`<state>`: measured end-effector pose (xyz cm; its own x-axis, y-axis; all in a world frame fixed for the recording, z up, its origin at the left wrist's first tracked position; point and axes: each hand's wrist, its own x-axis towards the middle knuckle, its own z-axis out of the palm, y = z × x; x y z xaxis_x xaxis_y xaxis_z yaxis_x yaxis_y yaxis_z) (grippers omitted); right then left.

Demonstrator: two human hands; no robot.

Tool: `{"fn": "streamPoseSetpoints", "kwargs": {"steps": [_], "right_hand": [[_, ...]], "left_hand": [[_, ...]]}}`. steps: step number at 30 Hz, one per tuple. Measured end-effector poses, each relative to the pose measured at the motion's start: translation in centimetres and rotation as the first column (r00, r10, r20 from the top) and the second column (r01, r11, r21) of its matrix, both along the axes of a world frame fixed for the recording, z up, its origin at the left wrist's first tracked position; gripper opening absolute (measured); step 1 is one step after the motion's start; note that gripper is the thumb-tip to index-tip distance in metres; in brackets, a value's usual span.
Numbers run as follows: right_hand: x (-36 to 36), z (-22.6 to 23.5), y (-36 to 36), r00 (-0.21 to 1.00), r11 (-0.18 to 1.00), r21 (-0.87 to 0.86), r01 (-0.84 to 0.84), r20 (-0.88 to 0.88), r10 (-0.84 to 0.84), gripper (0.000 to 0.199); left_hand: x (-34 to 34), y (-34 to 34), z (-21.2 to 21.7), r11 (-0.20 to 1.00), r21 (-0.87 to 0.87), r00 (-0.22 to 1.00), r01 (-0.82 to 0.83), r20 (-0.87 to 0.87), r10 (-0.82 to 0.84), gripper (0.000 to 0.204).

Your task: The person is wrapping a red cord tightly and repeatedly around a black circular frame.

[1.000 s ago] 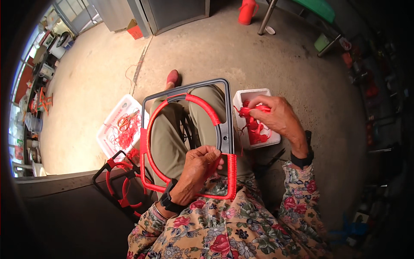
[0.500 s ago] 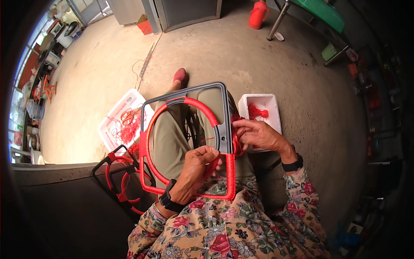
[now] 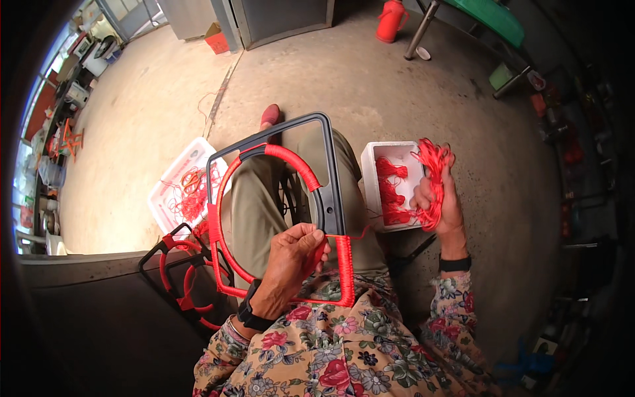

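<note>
A black rectangular frame with a ring inside rests upright over my lap, parts of it wrapped tightly in red cord. My left hand pinches the frame where the ring meets the right side, at the upper end of the wrapped stretch. Out to the right, my right hand grips a loose bundle of red cord. A thin strand of cord runs from the frame toward that bundle. Behind the strand stands a white foam box with several red cord hanks inside.
A white tray with tangled red cord lies left of my knees. More red-wrapped black frames lean at the lower left by a dark surface. Farther off stand a red thermos and a green-topped table.
My right hand has swung right, away from the frame, carrying the red cord bundle and drawing the strand out. My left hand stays on the frame, which has shifted slightly left.
</note>
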<state>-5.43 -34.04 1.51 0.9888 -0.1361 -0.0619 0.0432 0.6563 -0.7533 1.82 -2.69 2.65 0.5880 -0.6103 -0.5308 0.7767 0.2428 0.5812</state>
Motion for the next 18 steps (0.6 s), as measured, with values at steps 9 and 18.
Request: {"fn": "streamPoseSetpoints", "kwargs": {"steps": [9,18], "right_hand": [[-3.7,2.0,9.9,0.808,0.948,-0.138,-0.286,-0.567,0.161,0.024],[-4.4,3.1,6.0,0.828,0.942,-0.151,-0.300,-0.531,0.179,0.017]], "left_hand": [[-0.1,-0.5,-0.6,0.992,0.125,0.999,0.026,-0.026,-0.023,0.012],[-0.5,-1.3,-1.1,0.980,0.190,0.997,-0.052,0.073,0.038,0.018]]}}
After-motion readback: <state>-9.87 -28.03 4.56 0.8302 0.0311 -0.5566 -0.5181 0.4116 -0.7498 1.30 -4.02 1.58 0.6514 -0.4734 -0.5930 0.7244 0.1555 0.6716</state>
